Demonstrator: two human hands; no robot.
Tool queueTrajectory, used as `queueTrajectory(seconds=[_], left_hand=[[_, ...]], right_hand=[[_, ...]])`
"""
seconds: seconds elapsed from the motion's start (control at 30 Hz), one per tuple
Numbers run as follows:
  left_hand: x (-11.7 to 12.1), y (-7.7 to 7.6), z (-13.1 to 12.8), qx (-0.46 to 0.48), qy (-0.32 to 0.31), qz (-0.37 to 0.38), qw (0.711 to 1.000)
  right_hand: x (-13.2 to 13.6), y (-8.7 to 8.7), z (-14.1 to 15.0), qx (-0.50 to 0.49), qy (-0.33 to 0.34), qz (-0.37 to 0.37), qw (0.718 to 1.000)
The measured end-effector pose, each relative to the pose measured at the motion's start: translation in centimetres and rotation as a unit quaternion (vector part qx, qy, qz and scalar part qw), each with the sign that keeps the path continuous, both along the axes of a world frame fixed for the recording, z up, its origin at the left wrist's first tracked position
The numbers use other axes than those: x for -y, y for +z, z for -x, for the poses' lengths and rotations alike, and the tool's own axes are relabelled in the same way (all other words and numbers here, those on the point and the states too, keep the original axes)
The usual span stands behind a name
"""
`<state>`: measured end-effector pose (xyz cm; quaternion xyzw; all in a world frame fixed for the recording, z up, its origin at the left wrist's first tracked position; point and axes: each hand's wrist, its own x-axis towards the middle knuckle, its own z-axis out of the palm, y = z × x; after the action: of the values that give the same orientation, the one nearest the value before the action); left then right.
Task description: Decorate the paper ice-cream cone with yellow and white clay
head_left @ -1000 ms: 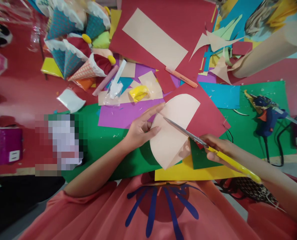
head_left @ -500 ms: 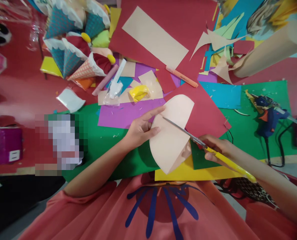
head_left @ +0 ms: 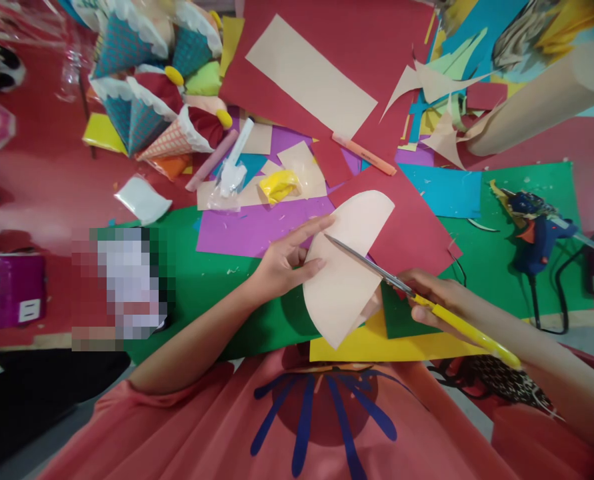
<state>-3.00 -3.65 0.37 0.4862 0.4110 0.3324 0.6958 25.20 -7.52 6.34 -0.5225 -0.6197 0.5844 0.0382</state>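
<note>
A rounded cream sheet [head_left: 344, 293], foam or thick paper, is pinched at its left edge between the thumb and fingers of my left hand [head_left: 289, 260]. My right hand [head_left: 431, 293] grips yellow-handled scissors [head_left: 457, 327]. Their metal blades reach in from the sheet's right side, with the upper blade lying across its face and the tip close to my left fingers. The lower blade is hidden behind the sheet. A slit along the blades parts the upper half from the lower half. Beneath the sheet lie a red sheet [head_left: 401, 227] and a yellow sheet [head_left: 377, 350].
A blue glue gun [head_left: 541, 240] with its cord lies at right. An orange marker [head_left: 364, 153] and a cream rectangle [head_left: 311, 77] lie ahead. Several decorated cones [head_left: 131, 40] stand far left, with a roll [head_left: 541, 100] at far right. A green sheet [head_left: 197, 267] covers the near table.
The cream sheet and my left hand have shifted slightly to the right. The scissors' handle end has moved a little down and right. Other things stay put.
</note>
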Motion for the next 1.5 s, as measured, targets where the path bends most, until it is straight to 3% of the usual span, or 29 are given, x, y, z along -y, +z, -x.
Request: queueTrajectory(seconds=[0.37,0.6,0.87,1.3,1.5], left_hand=[[0.0,-0.1,0.0,0.008,-0.008,0.019,1.000],[0.0,-0.1,0.1,0.011,-0.012,0.047,0.999],[0.0,-0.2,0.1,0.004,-0.017,0.039,0.999],[0.1,-0.3,-0.1,-0.006,-0.029,-0.013,0.999],[0.1,-0.4,-0.1,0.001,-0.028,-0.014,1.000]], right_hand=[[0.2,-0.7,0.0,-0.019,-0.024,0.030,0.999],[0.3,-0.8,-1.0,-0.009,0.027,-0.020,0.999],[0.3,-0.9,-0.8,0.002,0.014,-0.031,0.999],[0.0,-0.8,-0.4,-0.029,-0.010,0.024,0.999],[0.0,-1.5,-0.5,-0.031,-0.013,0.019,0.999]])
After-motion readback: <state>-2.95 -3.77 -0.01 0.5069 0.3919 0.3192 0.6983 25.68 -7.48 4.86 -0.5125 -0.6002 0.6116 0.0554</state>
